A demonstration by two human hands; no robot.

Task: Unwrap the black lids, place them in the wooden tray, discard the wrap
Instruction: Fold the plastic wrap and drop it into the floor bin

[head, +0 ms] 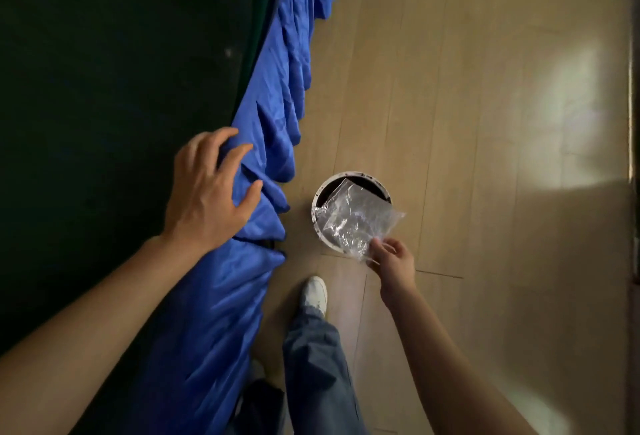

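A: Left forearm fills the lower-left corner; left hand (207, 192) lies flat on the edge of the dark table (104, 88), fingers spread and loose, tips pressing the blue cloth (273, 123) that hangs off the side. Grasping nothing.

B: Right side?

A: Right hand (393, 259) is stretched down toward the floor (485, 123), fingertips pinched on one corner of the clear plastic wrap (356, 220).

B: Where's the wrap relative to the bin?

A: Directly over the round white-rimmed bin (317, 204) — it covers most of the opening, one corner poking past the rim on the right. Can't tell if it touches the rim.

B: Lids, tray?

A: Neither in frame. Only other things visible — a jeans leg (318, 365) and white shoe (314, 292) on the floor just near the bin, between cloth and right arm.
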